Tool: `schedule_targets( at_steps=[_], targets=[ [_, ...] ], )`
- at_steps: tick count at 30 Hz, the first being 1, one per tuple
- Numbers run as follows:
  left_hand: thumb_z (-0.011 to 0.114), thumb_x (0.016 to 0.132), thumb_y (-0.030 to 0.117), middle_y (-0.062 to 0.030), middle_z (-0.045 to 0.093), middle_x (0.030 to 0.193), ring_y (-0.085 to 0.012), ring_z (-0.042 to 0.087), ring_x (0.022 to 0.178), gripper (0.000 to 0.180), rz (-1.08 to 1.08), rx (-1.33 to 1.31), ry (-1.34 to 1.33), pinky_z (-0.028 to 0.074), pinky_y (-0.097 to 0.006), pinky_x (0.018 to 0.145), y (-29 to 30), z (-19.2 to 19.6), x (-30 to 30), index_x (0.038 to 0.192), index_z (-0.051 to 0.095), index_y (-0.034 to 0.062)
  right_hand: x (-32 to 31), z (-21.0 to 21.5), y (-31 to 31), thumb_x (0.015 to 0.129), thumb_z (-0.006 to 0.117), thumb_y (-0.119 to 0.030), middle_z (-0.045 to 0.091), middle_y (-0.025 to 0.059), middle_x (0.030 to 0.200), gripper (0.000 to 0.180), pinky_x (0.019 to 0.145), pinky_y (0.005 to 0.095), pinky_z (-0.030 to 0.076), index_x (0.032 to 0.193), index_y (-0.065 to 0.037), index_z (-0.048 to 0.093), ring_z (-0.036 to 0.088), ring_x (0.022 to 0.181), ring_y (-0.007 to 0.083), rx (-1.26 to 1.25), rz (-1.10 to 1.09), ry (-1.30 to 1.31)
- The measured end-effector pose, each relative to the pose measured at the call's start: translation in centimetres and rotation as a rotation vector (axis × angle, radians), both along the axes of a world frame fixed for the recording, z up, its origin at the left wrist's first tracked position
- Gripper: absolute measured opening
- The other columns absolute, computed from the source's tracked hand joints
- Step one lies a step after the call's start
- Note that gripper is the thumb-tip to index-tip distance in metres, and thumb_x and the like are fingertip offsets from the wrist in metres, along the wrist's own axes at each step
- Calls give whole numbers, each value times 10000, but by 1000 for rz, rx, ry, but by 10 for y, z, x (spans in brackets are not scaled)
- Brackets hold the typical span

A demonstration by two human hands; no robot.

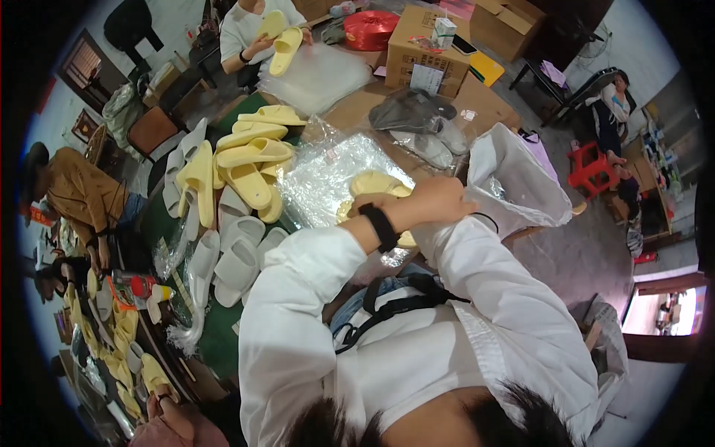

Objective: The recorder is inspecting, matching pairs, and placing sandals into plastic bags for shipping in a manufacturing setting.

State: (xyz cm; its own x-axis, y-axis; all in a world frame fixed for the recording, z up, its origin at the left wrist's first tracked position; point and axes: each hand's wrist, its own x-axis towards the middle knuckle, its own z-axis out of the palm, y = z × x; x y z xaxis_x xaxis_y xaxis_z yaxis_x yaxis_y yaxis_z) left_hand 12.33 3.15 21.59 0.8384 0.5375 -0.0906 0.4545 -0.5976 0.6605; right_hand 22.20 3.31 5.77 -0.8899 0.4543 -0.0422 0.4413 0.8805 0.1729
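Note:
My forearms cross in front of me. My left hand (439, 200), with a black band on its wrist, lies over my right wrist. Its fingers curl down beside the right sleeve cuff (445, 232), and what they hold is hidden. Mostly covered by the left wrist, my right hand (372, 200) reaches leftward; its fingers are too hidden to read. Just beyond it, pale yellow slippers (378, 181) lie on a stack of clear plastic bags (328, 173). A thin dark loop (488, 219) shows by the right cuff.
Yellow slippers (249, 153) and grey slippers (238, 261) are piled at left. A white sack (514, 175) stands at right, near bagged grey slippers (424, 119). A carton (421, 56) sits behind. Across the table a co-worker holds yellow slippers (284, 51).

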Motion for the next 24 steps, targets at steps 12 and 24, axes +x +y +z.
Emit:
schedule_targets(
  at_steps=[12,24],
  targets=[
    [591,656,351,-138,624,674,-266,598,613,398,-317,-291,313,468,-348,562,13,-19,15,694,644,-42,-78,-31,-35,731,521,-117,585,84,682,66,505,397,472,696,-72,554,608,602,279,-88,55,60],
    [560,667,134,-77,486,798,-220,539,747,133,-347,842,-371,487,-288,525,-54,2,2,747,577,30,-75,-20,50,732,519,-118,586,85,681,64,499,392,470,694,-76,549,607,597,276,-119,53,139]
  ],
)
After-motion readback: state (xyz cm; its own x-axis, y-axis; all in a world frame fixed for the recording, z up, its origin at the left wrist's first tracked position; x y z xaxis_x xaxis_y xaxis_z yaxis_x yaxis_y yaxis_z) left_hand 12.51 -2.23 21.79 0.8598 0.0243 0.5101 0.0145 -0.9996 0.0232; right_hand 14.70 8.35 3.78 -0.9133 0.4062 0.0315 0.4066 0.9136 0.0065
